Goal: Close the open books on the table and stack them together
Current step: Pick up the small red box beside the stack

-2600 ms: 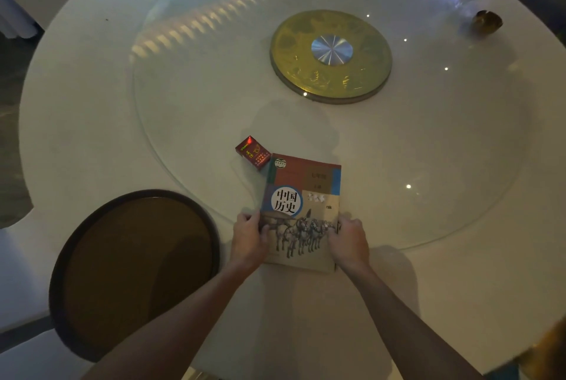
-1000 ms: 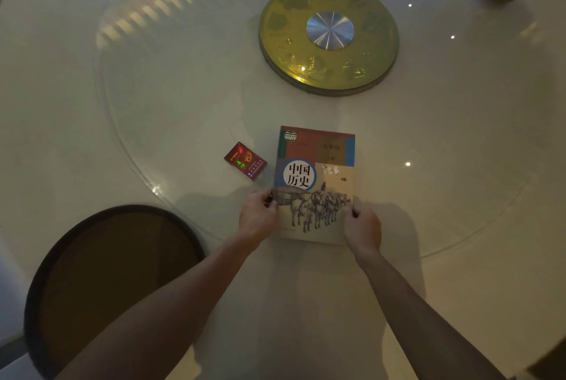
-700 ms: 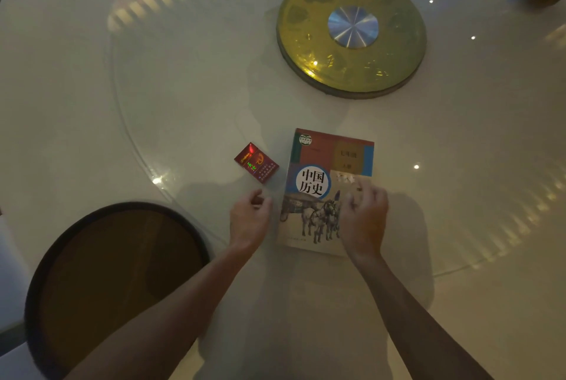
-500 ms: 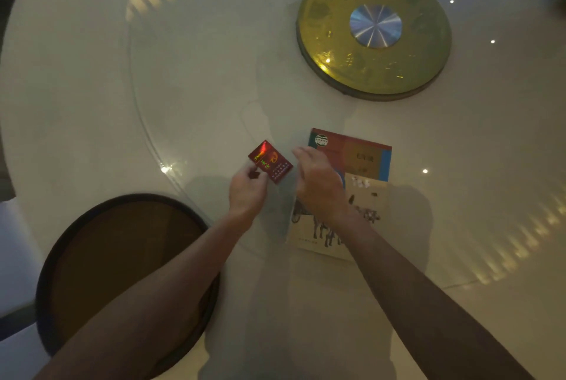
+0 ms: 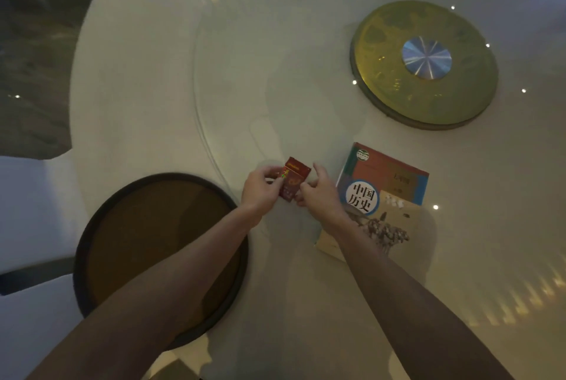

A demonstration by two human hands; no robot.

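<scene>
A closed history textbook [image 5: 387,192] with horses on its cover lies flat on the round white table [image 5: 147,79], at the glass turntable's near edge. Whether other books lie under it is hidden. Left of the book, a small red box [image 5: 293,179] is held upright just above the table. My left hand [image 5: 260,189] grips its left side and my right hand [image 5: 320,195] pinches its right side. My right forearm crosses the book's lower left corner.
A gold disc with a silver hub [image 5: 424,64] sits at the turntable's centre. A dark round chair seat [image 5: 159,254] stands below the table edge at the left. The floor [image 5: 30,42] shows at the upper left.
Both hands let go of the textbook and moved left to the red box, which now is lifted and held between them. The view swung left, so the book sits further right.
</scene>
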